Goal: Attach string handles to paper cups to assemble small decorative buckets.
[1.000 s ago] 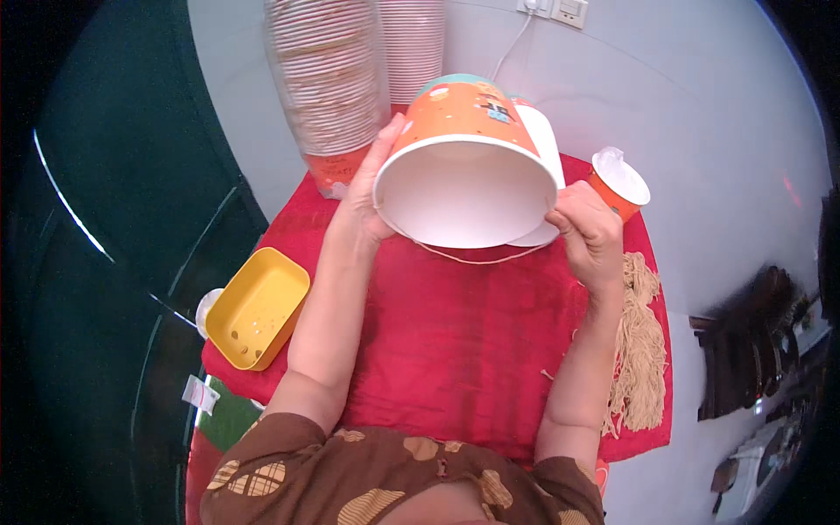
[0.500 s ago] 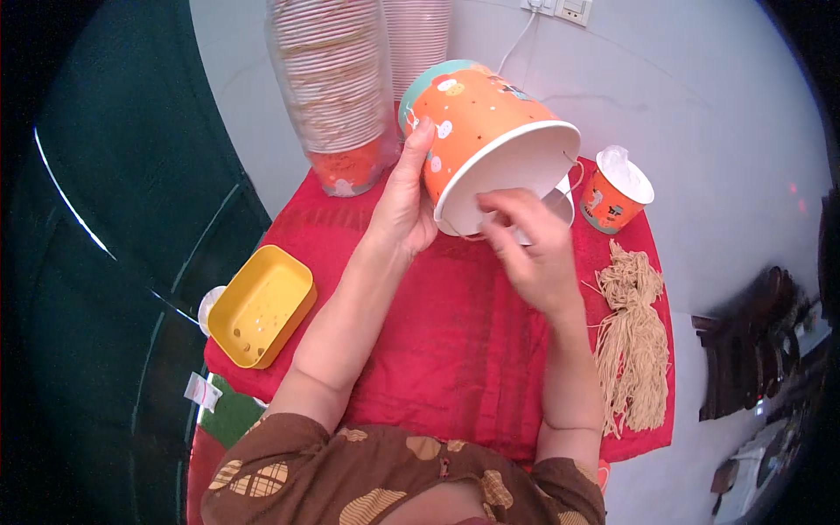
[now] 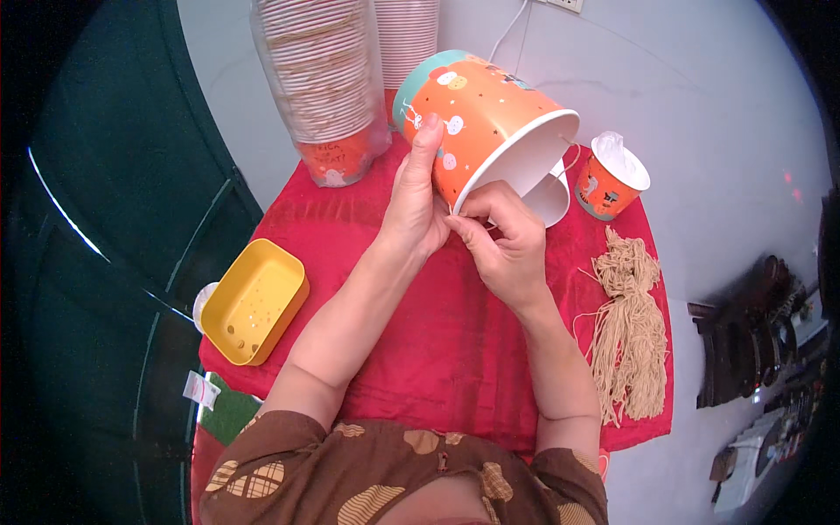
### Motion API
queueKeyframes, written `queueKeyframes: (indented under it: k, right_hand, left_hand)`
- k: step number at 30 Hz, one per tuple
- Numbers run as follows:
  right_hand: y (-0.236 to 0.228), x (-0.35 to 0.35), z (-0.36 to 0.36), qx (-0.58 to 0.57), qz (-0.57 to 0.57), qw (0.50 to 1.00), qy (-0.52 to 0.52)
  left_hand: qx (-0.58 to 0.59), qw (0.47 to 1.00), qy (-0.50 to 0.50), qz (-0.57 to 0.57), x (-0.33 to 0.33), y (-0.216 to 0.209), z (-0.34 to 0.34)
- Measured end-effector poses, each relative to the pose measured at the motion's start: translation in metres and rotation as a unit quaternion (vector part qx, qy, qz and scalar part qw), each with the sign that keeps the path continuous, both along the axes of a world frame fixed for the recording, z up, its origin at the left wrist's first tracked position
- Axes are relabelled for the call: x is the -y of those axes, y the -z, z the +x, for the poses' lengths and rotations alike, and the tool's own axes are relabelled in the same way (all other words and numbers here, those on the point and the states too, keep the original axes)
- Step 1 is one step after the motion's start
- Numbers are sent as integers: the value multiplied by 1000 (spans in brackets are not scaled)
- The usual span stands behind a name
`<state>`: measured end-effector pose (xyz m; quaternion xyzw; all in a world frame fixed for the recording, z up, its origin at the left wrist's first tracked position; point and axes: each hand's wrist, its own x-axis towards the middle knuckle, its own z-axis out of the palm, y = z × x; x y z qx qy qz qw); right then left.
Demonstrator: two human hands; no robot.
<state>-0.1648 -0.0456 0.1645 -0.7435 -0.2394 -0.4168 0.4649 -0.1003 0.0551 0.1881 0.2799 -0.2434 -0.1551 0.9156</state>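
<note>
An orange paper bucket (image 3: 490,109) with a teal base and small cartoon prints is tilted on its side, its white opening facing right and toward me. My left hand (image 3: 416,201) grips it from the left, thumb on the printed wall. My right hand (image 3: 507,241) pinches at the lower rim, index finger inside the mouth and thumb outside. A thin tan string (image 3: 577,157) hangs in a loop from a hole in the far side of the rim and runs toward the right hand. The string's end is hidden by the fingers.
On the red cloth (image 3: 420,350), a yellow tub (image 3: 284,302) with small bits stands left and a bundle of tan strings (image 3: 632,332) lies right. A small orange cup (image 3: 604,188) with white plastic, a wrapped bucket stack (image 3: 324,79) and another white-lined bucket (image 3: 553,206) stand farther back.
My right hand has moved left and closed at the bucket's lower rim. The left hand keeps its hold on the bucket. The whole view has shifted slightly.
</note>
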Motion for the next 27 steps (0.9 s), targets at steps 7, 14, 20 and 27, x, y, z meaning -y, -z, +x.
queueKeyframes:
  k: [7,14,20,27]
  right_hand:
    - [4,4,4,23,-14,1000,-14]
    - [12,-7,7,78,-23,991,101]
    - [21,-15,12,140,-45,969,198]
    - [25,-16,15,145,-81,956,242]
  left_hand:
    - [2,1000,-6,-7,1,-1,-2]
    - [67,988,-135,-14,2,14,13]
    - [40,963,-260,-63,8,13,5]
    - [78,944,-319,-41,10,14,6]
